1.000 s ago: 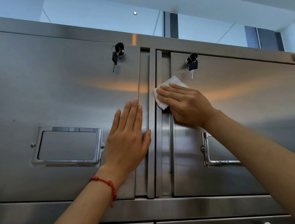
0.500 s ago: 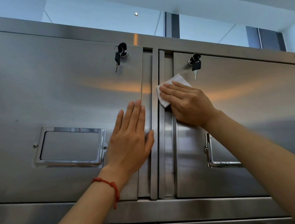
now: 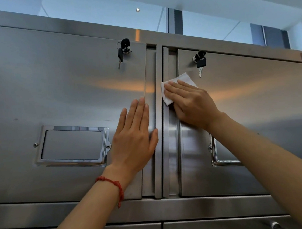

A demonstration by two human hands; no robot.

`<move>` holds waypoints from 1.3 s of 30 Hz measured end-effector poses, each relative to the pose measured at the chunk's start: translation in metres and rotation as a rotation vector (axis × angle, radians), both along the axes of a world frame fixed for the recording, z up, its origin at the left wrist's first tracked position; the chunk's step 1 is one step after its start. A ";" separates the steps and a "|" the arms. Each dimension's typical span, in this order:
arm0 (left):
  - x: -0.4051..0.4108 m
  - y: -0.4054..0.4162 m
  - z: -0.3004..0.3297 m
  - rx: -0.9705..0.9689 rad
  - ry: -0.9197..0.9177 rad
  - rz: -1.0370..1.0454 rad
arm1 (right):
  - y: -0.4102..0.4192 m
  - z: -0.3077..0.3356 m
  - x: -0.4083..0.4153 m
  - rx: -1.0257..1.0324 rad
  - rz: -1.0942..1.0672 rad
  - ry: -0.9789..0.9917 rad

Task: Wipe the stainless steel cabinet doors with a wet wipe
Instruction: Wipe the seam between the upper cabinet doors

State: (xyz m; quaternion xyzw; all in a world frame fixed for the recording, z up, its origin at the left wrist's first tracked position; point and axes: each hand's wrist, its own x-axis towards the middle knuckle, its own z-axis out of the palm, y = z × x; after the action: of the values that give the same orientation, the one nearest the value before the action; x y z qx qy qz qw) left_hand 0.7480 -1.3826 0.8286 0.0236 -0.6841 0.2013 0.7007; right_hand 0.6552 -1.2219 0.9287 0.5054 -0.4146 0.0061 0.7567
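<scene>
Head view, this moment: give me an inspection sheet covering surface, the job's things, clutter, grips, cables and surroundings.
Surface: left cabinet door and right cabinet door, brushed steel, both closed, with a vertical post between them.
Job's things: white wet wipe lies flat at the right door's left edge.
Clutter: keys hang in the left lock and the right lock; label holder on the left door.
Grips: left hand rests flat on the left door, fingers straight; right hand presses the wipe with flat fingers.
Cables: nothing seen.
Surroundings: white ceiling and glass panels above; lower doors below.
</scene>
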 end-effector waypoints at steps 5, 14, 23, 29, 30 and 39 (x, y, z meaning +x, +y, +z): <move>0.001 0.001 0.000 -0.004 0.003 -0.005 | -0.001 -0.006 -0.002 -0.016 0.022 -0.001; 0.001 0.002 0.000 -0.006 0.012 -0.004 | -0.004 -0.006 0.001 -0.045 0.024 -0.009; 0.001 0.002 0.001 -0.005 0.002 -0.005 | -0.005 0.011 0.005 -0.055 -0.002 -0.006; 0.001 0.002 0.000 0.000 -0.002 0.001 | -0.005 0.004 0.002 -0.038 0.017 0.004; 0.001 0.001 0.000 0.000 0.000 0.001 | -0.005 0.008 0.002 -0.046 0.014 0.003; 0.002 0.002 0.001 -0.003 -0.006 0.002 | -0.008 0.012 0.003 -0.080 -0.003 0.005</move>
State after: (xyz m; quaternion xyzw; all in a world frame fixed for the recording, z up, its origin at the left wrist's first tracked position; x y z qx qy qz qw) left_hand 0.7501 -1.3805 0.8291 0.0230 -0.6858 0.2030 0.6985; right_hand 0.6585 -1.2302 0.9410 0.4739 -0.4130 0.0201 0.7775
